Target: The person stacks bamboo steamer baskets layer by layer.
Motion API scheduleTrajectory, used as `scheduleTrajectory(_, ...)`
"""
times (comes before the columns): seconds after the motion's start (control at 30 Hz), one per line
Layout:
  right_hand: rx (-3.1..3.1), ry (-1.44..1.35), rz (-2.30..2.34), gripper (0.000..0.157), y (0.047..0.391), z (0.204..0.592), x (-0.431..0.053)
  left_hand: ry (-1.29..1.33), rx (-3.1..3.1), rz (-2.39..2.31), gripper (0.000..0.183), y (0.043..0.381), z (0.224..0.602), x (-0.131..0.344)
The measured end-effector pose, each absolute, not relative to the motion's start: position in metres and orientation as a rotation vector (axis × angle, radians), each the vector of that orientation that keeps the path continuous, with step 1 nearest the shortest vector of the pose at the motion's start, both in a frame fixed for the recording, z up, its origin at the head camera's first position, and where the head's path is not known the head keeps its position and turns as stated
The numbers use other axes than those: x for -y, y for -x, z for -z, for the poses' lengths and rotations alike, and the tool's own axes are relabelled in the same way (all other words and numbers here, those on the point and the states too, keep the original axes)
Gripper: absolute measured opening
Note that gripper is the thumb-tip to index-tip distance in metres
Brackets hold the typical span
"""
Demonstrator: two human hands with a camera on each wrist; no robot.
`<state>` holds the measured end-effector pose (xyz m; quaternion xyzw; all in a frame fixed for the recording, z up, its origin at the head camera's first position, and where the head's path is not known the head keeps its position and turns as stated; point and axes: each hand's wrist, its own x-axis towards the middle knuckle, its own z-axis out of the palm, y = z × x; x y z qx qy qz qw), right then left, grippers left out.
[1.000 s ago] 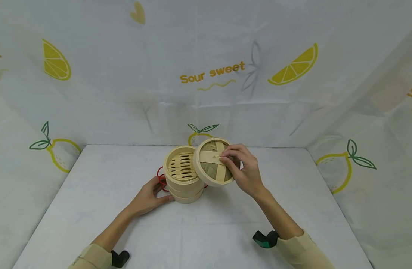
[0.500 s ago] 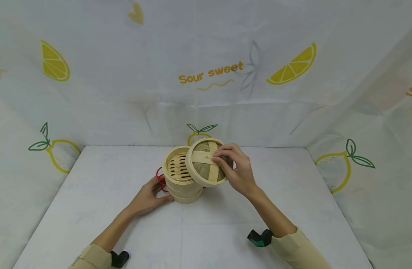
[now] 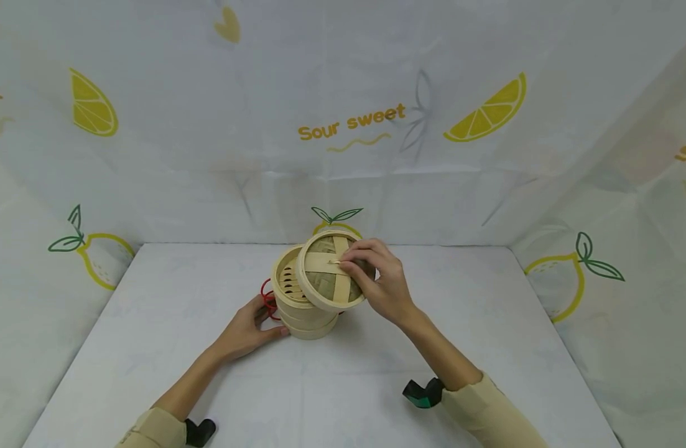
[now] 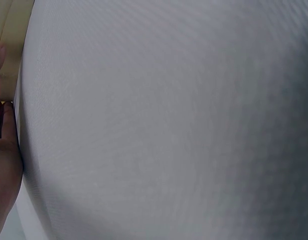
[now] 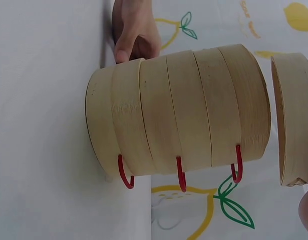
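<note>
A round bamboo steamer (image 3: pixel 308 323) of stacked tiers stands upright near the middle of the table, its slatted top tier (image 3: pixel 291 283) partly uncovered. My left hand (image 3: pixel 244 330) grips the lowest part from the left, thumb at the front. By the loop at its centre, my right hand (image 3: pixel 379 280) pinches the woven lid (image 3: pixel 320 283), which is tilted and overlaps the right part of the top tier. In the right wrist view a narrow gap separates the lid (image 5: pixel 296 115) from the top rim. The left wrist view catches only an edge of the steamer (image 4: pixel 16 40).
Red loop handles (image 5: pixel 181 175) stick out from the tiers' sides, some near my left fingers. A white cloth covers the table (image 3: pixel 320 398). Behind it hangs a white backdrop (image 3: pixel 264 186) printed with lemons. Black wrist devices (image 3: pixel 423 394) sit below both sleeves.
My right hand has moved left with the lid, which now covers more of the top tier. My left hand and the steamer have stayed in place.
</note>
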<state>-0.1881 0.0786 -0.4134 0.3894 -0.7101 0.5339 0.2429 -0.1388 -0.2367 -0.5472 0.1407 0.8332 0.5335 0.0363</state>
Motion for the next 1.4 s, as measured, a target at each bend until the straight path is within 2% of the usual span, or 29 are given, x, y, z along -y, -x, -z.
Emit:
scheduleTrajectory(0.37,1.913,-1.1,-1.465,0.018,0.191,0.409,-0.061,-0.438,-2.553,-1.652,0.075,0.138,0.55,0.236)
scheduleTrajectory(1.4,2.031,-1.079,-1.415,0.007,0.195,0.405,-0.033,-0.437,-2.523,-1.681,0.073,0.138,0.548,0.236)
